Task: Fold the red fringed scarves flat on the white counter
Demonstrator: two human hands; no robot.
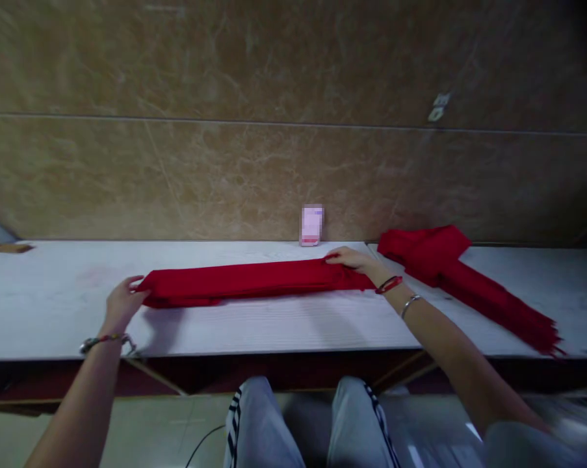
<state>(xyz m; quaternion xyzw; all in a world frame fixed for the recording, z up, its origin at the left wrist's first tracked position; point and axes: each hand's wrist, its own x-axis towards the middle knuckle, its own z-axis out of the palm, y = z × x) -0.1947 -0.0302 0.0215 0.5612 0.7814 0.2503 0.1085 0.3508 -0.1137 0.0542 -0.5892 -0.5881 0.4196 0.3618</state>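
Observation:
A long red scarf (239, 279), folded into a narrow strip, lies lengthwise on the white table. My left hand (121, 302) closes its thumb and fingers on the strip's left end. Near the right end, my right hand (354, 259) grips the far edge, its fingertips partly sunk in the cloth. The strip's right end sits bunched beneath my right wrist. Farther right rests a second red scarf (432, 260), bent over itself, with a fringed end pointing toward the near edge; neither hand touches it.
A phone with a lit, blurred screen (311, 225) leans against the brown marbled wall (225, 169) behind the table (273, 328). A wall socket (439, 107) is at upper right. At the far left is a brown wooden piece (8, 248). My knees are below the near edge.

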